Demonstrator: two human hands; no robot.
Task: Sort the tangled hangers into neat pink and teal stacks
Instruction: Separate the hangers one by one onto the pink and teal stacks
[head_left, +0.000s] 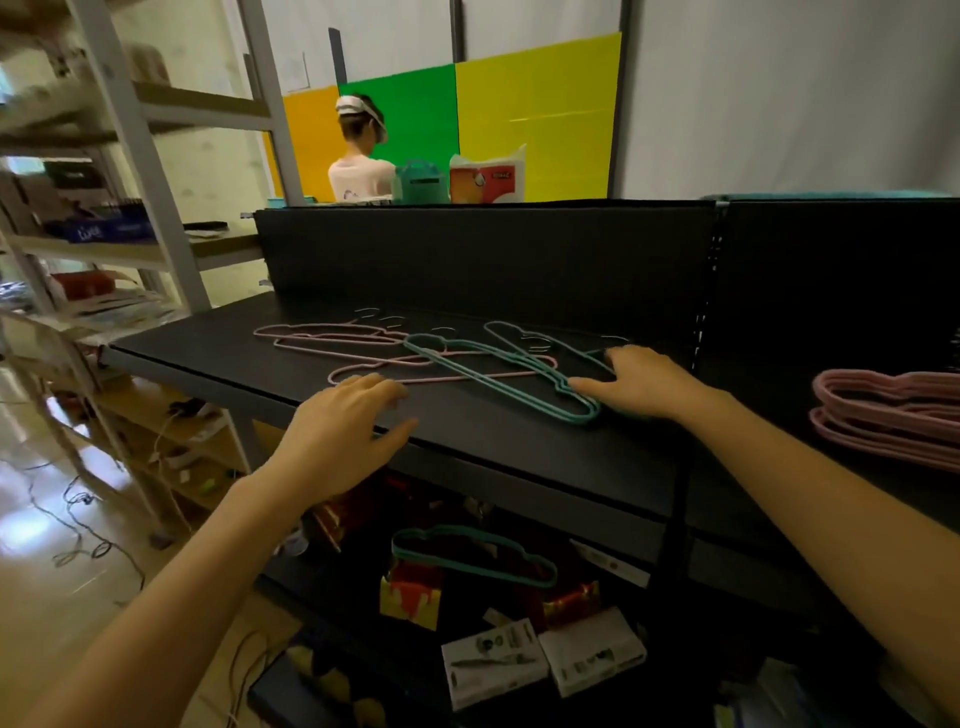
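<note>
Hangers (584, 415) against right hand (641, 382) (left (345, 415) near)

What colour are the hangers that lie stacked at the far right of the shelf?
Pink. The stacked hangers show best in the head view, near its right edge.

Three loose pink hangers (467, 378) lie on the top shelf, tangled with what looks like three teal hangers (493, 388); the overlap makes that count unsure. One pink stack (883, 415) sits to the right, too tightly packed to count. One teal bundle (467, 553) lies below, beside two white boxes (493, 665). Two hands reach in, the left hand (343, 431) and the right hand (639, 382). One other person (361, 171) stands before three coloured panels (535, 114).
</note>
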